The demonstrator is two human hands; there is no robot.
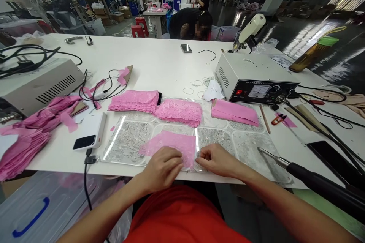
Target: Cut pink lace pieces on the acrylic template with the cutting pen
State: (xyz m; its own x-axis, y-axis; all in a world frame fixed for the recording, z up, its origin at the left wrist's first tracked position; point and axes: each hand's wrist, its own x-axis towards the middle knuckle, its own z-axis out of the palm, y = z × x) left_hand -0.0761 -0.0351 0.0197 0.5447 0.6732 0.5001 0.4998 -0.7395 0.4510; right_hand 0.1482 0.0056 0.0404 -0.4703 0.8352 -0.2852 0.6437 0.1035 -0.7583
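A pink lace piece (170, 144) lies flat on a clear plastic-covered mat (128, 140) at the table's front edge. My left hand (162, 167) rests curled on the lace's near edge, fingers pressed onto it. My right hand (218, 159) pinches the lace's right corner with closed fingers. Behind the mat sit two stacks of pink lace (134, 101) (179, 111) and a stack of plain pink fabric (234, 112).
A grey control box with a dial (255, 79) stands right of centre, a second grey box (37, 83) at left. A black-handled metal-tipped tool (299, 169) lies at right, beside a dark phone (332, 159). A white power bank (89, 133), cables and pink scraps (25, 136) lie left. A person bends behind the table.
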